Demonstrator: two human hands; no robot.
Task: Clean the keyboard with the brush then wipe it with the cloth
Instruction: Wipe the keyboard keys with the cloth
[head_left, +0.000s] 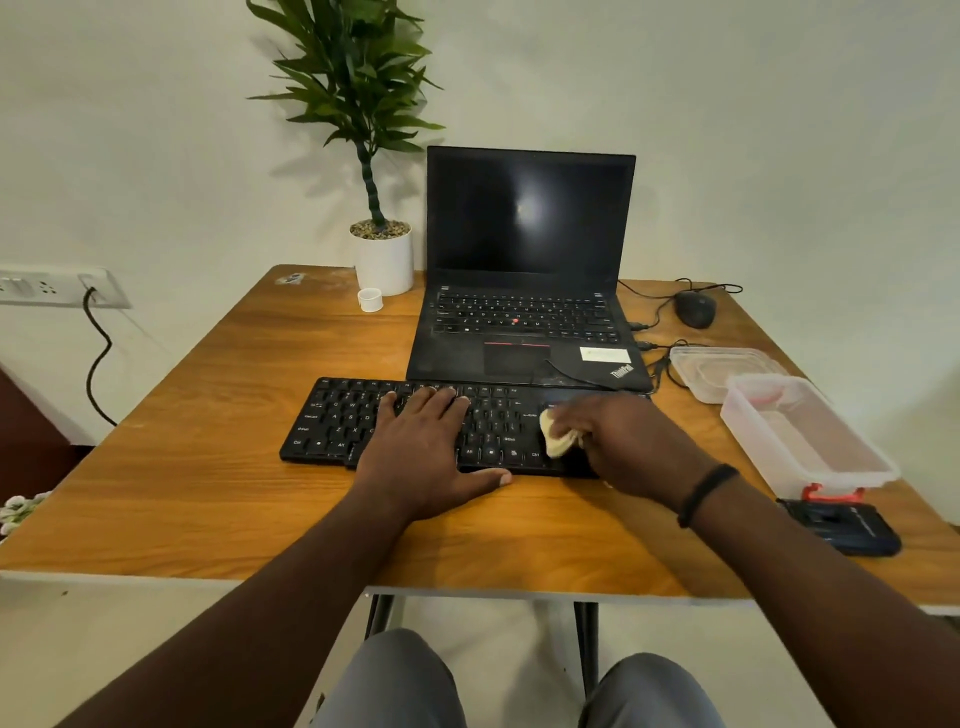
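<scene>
A black keyboard lies across the middle of the wooden table, in front of the laptop. My left hand lies flat on the keyboard's middle with straight fingers, its thumb on the table at the front edge. My right hand holds a crumpled pale yellow cloth against the keys on the keyboard's right part. I do not see a brush clearly; a dark and red object lies at the right front of the table.
An open black laptop stands behind the keyboard, with a potted plant and a small white cap to its left. A mouse with cables, a clear lid and a clear plastic box lie on the right.
</scene>
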